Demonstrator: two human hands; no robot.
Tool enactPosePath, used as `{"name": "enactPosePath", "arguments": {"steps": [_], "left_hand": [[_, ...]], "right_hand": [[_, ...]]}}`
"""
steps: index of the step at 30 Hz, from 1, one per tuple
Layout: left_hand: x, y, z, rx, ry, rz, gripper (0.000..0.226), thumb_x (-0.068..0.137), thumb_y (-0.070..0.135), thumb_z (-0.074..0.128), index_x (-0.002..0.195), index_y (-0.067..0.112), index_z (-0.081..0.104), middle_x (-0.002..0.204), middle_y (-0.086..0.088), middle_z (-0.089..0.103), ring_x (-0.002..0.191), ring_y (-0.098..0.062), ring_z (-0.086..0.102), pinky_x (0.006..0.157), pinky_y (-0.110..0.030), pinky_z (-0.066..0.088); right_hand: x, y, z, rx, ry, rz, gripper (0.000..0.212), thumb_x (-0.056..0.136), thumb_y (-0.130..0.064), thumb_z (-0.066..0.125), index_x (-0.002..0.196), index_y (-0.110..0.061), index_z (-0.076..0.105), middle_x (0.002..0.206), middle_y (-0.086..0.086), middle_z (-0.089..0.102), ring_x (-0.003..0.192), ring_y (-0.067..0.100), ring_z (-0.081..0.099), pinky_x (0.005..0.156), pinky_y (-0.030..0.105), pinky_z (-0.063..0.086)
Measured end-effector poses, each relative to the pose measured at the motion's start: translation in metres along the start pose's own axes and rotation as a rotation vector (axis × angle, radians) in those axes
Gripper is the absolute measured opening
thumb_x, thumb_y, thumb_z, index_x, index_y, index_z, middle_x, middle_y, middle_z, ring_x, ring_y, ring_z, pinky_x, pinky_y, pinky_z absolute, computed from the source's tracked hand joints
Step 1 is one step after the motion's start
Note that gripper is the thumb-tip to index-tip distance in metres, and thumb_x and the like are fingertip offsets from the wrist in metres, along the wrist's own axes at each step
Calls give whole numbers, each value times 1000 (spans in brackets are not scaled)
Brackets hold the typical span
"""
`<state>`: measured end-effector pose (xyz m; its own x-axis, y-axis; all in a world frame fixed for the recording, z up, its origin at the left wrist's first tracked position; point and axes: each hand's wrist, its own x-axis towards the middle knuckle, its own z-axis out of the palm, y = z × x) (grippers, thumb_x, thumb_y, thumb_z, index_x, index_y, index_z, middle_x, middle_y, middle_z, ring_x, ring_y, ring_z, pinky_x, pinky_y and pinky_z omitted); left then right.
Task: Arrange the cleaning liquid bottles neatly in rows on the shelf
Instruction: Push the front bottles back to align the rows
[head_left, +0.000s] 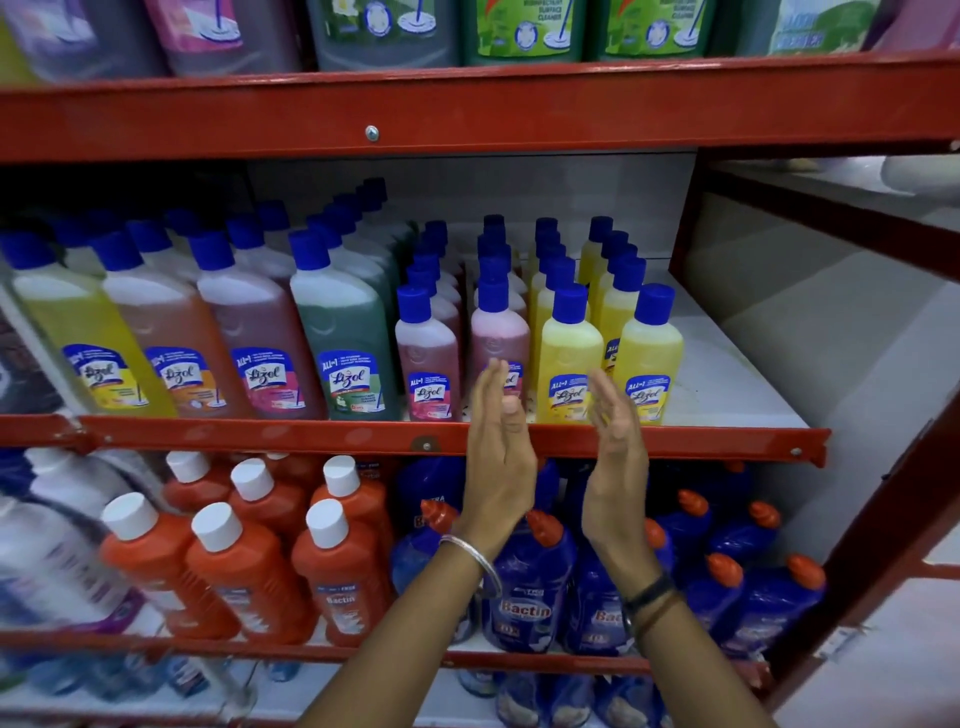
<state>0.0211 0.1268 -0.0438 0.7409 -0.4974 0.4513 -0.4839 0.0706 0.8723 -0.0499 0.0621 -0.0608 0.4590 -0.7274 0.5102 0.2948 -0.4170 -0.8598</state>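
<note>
Hands raised before the middle red steel shelf (363, 435), palms facing each other. The left hand (500, 457) and right hand (615, 457) both have straight, spread-free fingers (493, 382) and hold nothing; they hover just in front of the shelf edge, apart from the bottles. Between and behind them stands the small yellow plastic bottle with a blue cap (569, 358), front of its file; a small pink bottle (497, 332) stands to its left, another yellow bottle (649, 353) to its right. The four short files already look straight, beside taller bottles (343, 332) further left. Judged step: squaring the front row. The next move probably calls for closing both palms onto a front bottle's sides and nudging it level with its neighbours.
</note>
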Motion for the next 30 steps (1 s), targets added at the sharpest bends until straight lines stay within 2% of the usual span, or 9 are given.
{"name": "enactPosePath", "arguments": {"steps": [1,3,5,7,13,18,22,25,30], "left_hand": [[3,0,-4,-33,27,-7,92,74,79,4,144,23,24,154,8,21,135,15,14,105,1,9],[11,-1,-10,-94,4,-95,102,65,86,2,146,25,13,158,8,9,141,4,6,114,-13,6],[20,-2,-13,-106,-52,-193,116,53,93,-2,147,25,4,159,7,1,143,-2,0,116,-25,3],[26,-1,-14,-96,-78,-239,124,45,96,-4,146,25,2,159,5,0,143,-4,2,113,-24,4],[29,-10,-15,-47,-142,-279,124,47,96,-1,147,23,2,160,-1,4,145,-11,5,121,-41,10],[35,-7,-21,-25,-177,-299,108,61,84,-3,147,19,8,159,-2,7,145,-10,6,121,-36,6],[34,-2,-29,-40,-204,-292,112,54,85,-3,147,22,6,159,1,8,144,-10,8,117,-28,7],[32,-6,-32,-7,-256,-272,123,47,94,-3,147,22,-2,159,2,0,144,-9,2,120,-36,6],[24,-10,-38,7,-315,-266,123,45,96,-1,145,26,-9,158,6,-7,144,-8,-2,120,-39,7]], "right_hand": [[-2,-1,4,16,-67,-31,93,79,-82,21,144,-18,41,152,2,41,143,14,35,118,48,30],[-2,-3,14,37,-246,2,103,74,-87,19,148,-17,34,157,0,34,146,11,28,121,45,24],[3,-4,28,4,-382,142,116,62,-95,14,152,-23,20,162,-7,17,149,5,14,124,40,13],[10,-4,39,4,-435,303,130,48,-102,12,153,-26,10,164,-10,4,149,1,4,125,35,5],[22,-8,56,-26,-375,408,147,30,-105,7,152,-25,-7,162,-9,-10,146,1,-5,122,31,1],[31,-1,68,-33,-308,408,137,40,-104,7,153,-27,-5,164,-7,-7,150,8,-4,125,44,6],[39,0,72,-41,-301,418,130,45,-102,6,153,-29,-1,164,-8,-5,151,7,-3,125,45,6],[39,4,74,-33,-302,425,126,50,-102,9,153,-29,6,164,-9,2,150,6,2,124,45,10],[29,-12,66,58,-295,455,149,27,-106,14,153,-27,-2,163,-9,-4,150,8,0,124,40,8]]}}
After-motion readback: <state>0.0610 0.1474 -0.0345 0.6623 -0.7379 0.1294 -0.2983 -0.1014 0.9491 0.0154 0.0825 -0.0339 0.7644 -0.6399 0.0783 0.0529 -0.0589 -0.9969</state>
